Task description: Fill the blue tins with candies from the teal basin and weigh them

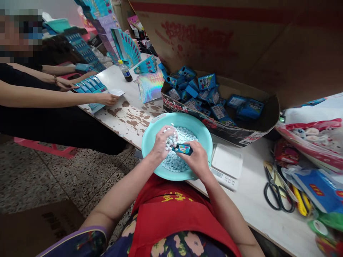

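Observation:
A turquoise basin (pixel 150 142) holds many small pale pellets (pixel 174 162). Over its left half my left hand (pixel 162 142) has its fingers curled round a heap of the pellets. My right hand (pixel 197 159) grips a small blue box (pixel 183 149) above the basin, its left end close to the pellets in my left hand. Behind the basin, an open carton (pixel 187 109) contains several similar blue boxes (pixel 206 82).
A white scale (pixel 227 160) lies right of the basin. Black scissors (pixel 276 191), a yellow cutter (pixel 301 201) and tape (pixel 318 226) are farther right. A bottle (pixel 125 71) stands at the back left. At left, a person's hand (pixel 107 99) touches blue packs.

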The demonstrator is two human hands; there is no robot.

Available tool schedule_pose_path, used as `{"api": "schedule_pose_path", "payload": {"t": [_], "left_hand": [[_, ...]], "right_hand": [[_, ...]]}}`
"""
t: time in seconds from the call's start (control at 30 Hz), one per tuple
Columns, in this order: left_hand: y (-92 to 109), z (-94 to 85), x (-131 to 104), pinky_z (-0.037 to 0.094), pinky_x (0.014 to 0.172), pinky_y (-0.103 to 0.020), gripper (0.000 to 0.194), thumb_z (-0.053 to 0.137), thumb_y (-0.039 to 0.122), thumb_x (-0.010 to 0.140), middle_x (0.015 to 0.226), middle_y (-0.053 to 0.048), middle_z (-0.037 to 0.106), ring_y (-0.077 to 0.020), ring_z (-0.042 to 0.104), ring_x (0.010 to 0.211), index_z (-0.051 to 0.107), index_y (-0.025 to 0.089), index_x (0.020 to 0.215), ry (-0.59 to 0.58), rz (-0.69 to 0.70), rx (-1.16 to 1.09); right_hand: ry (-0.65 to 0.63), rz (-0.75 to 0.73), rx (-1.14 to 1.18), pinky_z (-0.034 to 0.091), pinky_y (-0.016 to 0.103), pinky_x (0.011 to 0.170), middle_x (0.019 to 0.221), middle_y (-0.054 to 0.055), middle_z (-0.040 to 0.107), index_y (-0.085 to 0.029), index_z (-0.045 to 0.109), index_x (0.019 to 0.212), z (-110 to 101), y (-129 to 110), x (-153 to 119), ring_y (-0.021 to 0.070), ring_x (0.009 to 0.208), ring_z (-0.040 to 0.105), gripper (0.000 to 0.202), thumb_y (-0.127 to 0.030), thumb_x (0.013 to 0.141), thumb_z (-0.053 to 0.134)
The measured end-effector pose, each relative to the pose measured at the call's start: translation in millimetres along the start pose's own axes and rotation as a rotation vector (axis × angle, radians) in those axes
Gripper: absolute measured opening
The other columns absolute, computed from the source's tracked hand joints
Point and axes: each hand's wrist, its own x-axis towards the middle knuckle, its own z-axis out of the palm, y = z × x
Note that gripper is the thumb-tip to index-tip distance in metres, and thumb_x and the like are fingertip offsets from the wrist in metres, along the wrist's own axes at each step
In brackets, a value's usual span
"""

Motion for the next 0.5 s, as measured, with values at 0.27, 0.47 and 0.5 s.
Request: {"api": "schedule_pose_path", "payload": {"t": [0.27,0.47,0.5], "left_hand": [[-4.1,9.2,10.1,0.049,0.047,-0.020,0.028,0.072,0.036,0.073,0.061,0.003,0.057,-0.0121,0.061,0.057,0.052,0.018,0.072,0.091,0.130,-0.035],[-0.1,7.0,6.1,0.054,0.056,-0.022,0.026,0.073,0.035,0.074,0.068,0.002,0.062,-0.0119,0.064,0.063,0.054,0.018,0.077,0.018,0.153,-0.019],[-0.4,6.7,5.6,0.055,0.057,-0.022,0.026,0.073,0.036,0.074,0.069,0.001,0.063,-0.0125,0.064,0.064,0.055,0.017,0.077,0.009,0.148,-0.011]], "right_hand": [[-0.062,0.020,0.119,0.047,0.036,0.079,0.092,0.004,0.068,-0.022,0.069,0.096,0.3,-8.1,5.4,0.0247,0.089,0.064,0.035,-0.045,0.070,0.078],[-0.003,0.032,0.179,0.047,0.036,0.081,0.092,0.004,0.069,-0.024,0.070,0.095,2.5,-4.1,5.9,0.0239,0.090,0.063,0.033,-0.043,0.070,0.079],[0.004,0.032,0.181,0.047,0.036,0.082,0.093,0.004,0.069,-0.024,0.070,0.095,3.0,-3.5,5.7,0.0239,0.090,0.063,0.033,-0.043,0.070,0.079]]}}
